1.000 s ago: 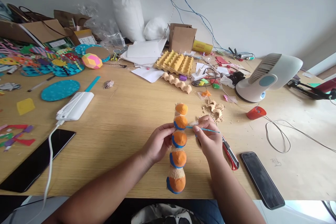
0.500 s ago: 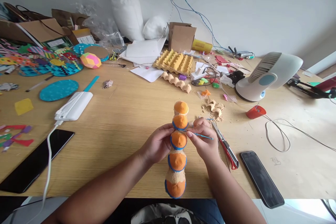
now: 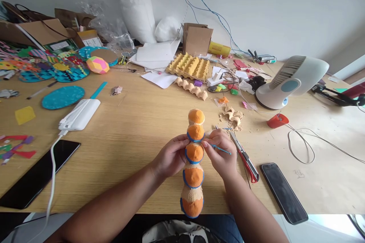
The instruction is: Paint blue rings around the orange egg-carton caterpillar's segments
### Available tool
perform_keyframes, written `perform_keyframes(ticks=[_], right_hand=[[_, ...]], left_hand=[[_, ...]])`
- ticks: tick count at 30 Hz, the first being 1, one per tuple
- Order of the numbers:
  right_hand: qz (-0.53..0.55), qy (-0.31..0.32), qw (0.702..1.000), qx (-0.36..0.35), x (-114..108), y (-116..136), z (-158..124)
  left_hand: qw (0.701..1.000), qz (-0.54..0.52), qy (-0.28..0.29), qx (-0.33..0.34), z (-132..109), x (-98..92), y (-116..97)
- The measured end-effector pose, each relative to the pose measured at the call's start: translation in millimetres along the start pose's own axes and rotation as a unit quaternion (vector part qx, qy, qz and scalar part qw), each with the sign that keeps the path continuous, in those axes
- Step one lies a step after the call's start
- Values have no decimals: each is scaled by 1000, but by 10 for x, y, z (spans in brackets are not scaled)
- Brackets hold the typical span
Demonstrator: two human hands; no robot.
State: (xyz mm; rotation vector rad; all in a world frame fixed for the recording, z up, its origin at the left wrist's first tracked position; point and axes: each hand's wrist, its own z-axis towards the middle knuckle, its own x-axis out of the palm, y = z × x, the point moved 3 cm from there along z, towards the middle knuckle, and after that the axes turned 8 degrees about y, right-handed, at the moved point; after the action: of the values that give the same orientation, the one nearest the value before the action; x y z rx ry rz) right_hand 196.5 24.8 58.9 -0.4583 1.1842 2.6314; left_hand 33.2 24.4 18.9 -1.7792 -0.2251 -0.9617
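A strip cut from an egg carton (image 3: 194, 193) stands lengthwise before me, its several bumps capped in orange, most with blue edging along the lower rim. My left hand (image 3: 174, 155) grips the strip from its left side near the middle, thumb against the second and third bumps. Between the thumb and fingers of my right hand (image 3: 221, 150) is a thin blue stick (image 3: 222, 149), its inner end at the gap between those two bumps. Whether that end touches the strip is too small to tell.
A red utility knife (image 3: 247, 161) and a phone (image 3: 283, 193) lie to the right. Carton scraps (image 3: 232, 117) sit beyond my right hand, a fan (image 3: 292, 79) behind them. A power bank (image 3: 80, 114) and black tablet-like slab (image 3: 40, 174) are left. Yellow egg trays (image 3: 188, 66) lie at the back.
The near end of the strip has shifted slightly right and toward me. Both hands keep their grips, with the blue stick's tip still by the same gap.
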Motion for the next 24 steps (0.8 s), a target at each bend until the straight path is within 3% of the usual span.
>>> perform_keyframes(ticks=[15, 24], right_hand=[[115, 25, 993, -9, 8, -45, -16], [78, 15, 997, 3, 0, -62, -16]], left_hand=[[998, -54, 23, -8, 24, -43, 2], [997, -59, 33, -28, 26, -54, 22]])
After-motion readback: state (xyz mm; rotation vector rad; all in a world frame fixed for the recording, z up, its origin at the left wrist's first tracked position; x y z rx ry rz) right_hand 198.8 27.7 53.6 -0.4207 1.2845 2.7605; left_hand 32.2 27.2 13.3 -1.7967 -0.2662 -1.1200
